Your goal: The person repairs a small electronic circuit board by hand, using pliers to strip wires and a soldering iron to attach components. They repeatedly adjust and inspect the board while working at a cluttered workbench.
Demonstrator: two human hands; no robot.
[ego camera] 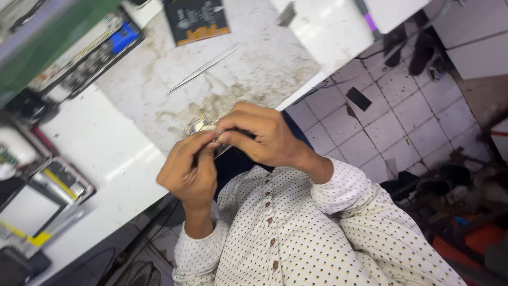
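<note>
Hands (227, 151) pinched tog. on metal part (200, 125)

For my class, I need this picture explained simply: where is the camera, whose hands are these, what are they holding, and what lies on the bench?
There is no machine here. The single picture comes from a camera worn on a person's head, looking down, so the scene appears tilted. The two hands belong to that person, who wears a dotted shirt. The left hand and right hand meet over the bench edge, pinching a small shiny metal part; what it is exactly is too small to tell. On the stained white bench lie long tweezers and a dark flat pack. Opened phones sit further along it. Beside the bench is a tiled floor.
</note>
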